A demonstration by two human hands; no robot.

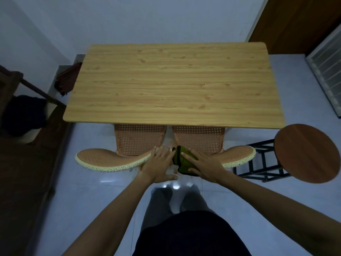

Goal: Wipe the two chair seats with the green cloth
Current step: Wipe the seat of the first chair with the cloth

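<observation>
Right hand [202, 166] presses the green cloth [181, 159] flat-fingered. Right chair seat [199, 139] lies just beyond its fingertips. Left hand [159, 163] rests open beside.

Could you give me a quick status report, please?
Right hand on green cloth, at right chair. Left hand flat on left chair. Seats tucked under table.

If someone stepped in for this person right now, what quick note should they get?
Left hand: open, fingers spread, resting on the left chair's backrest.
Right hand: holding the green cloth against the right chair's backrest.
Both chairs are tucked under the wooden table, so the left seat and right seat are partly hidden.
Done: no wiping evident.
Left: pull the chairs out, wipe both seats.
</observation>
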